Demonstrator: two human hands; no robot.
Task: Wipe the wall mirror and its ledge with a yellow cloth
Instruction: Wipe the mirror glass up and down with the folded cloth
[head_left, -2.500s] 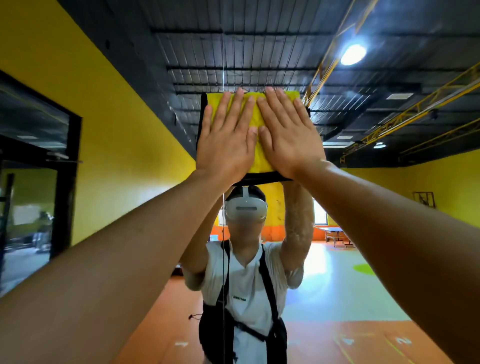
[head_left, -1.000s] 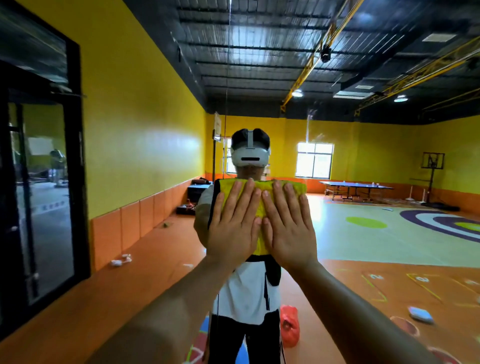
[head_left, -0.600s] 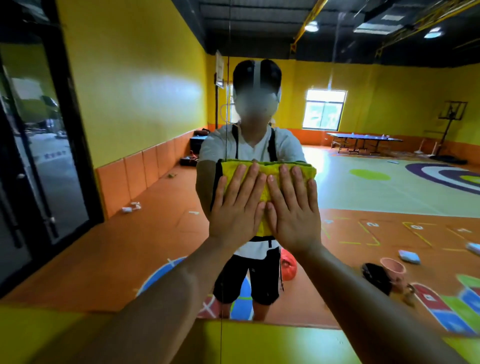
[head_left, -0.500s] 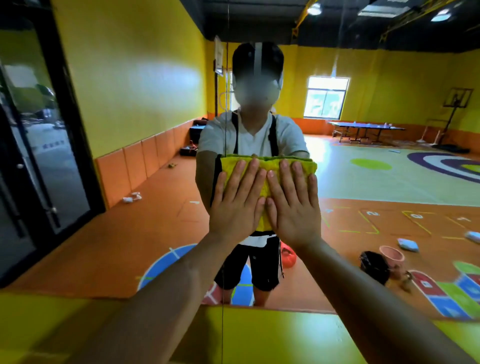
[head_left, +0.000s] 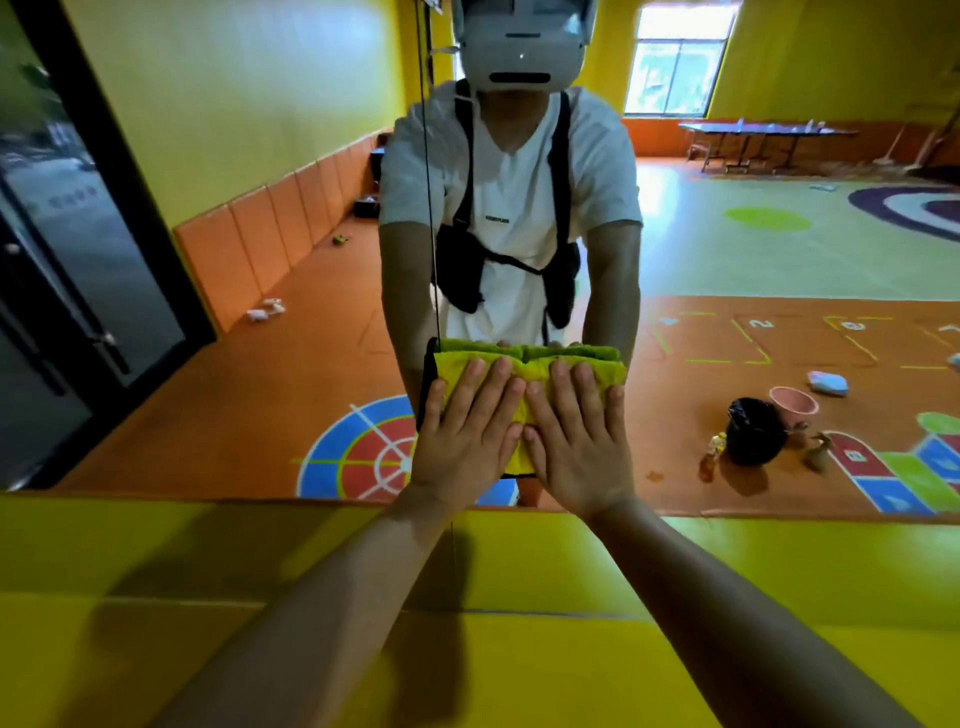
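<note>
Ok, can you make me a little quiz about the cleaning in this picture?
1. True or false: only the left hand presses the cloth.
2. Where is the cloth? A) lying on the ledge B) low on the mirror, above the ledge C) at the mirror's top
3. Are the fingers on the cloth straight or curled?
Key: 1. False: the right hand presses it too. 2. B. 3. Straight.
</note>
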